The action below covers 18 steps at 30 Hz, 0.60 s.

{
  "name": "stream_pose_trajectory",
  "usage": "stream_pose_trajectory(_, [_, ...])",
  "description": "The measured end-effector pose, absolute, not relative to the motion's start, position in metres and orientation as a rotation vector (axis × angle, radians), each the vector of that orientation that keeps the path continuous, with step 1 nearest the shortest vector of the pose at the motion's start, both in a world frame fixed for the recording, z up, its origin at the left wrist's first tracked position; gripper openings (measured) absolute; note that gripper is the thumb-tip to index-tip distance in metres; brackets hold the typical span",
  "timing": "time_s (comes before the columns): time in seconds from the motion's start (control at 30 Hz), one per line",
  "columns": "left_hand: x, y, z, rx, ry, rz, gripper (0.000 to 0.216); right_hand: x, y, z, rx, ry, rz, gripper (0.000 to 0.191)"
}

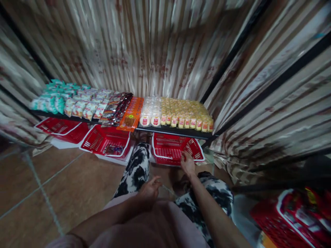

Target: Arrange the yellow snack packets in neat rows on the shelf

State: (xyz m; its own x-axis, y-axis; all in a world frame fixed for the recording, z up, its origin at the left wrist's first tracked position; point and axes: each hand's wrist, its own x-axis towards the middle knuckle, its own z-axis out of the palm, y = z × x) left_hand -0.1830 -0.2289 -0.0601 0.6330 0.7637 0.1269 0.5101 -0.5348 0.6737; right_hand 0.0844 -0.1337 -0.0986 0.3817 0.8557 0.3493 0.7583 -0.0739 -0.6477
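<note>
Curtained walls back a low black shelf (178, 131) of packaged snacks (77, 103); left hand (150, 191) hangs loosely curled over the knee, holding nothing; right hand (187, 163) rests spread on the red basket (176, 148) below the shelf.

Striped curtains (160, 44) surround a brown tiled floor (64, 186).
</note>
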Motion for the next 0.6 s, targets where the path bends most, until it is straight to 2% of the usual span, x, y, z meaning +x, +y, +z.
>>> stream_pose_trajectory(0.27, [-0.223, -0.239, -0.070, 2.161, 1.026, 0.512, 0.037, 0.039, -0.144, -0.103, -1.894, -1.349, 0.245, 0.040])
stream_pose_trajectory(0.6, [-0.252, -0.250, -0.034, 2.155, 0.933, 0.533, 0.036, -0.001, -0.147, -0.117, -1.956, -1.192, 0.359, 0.043])
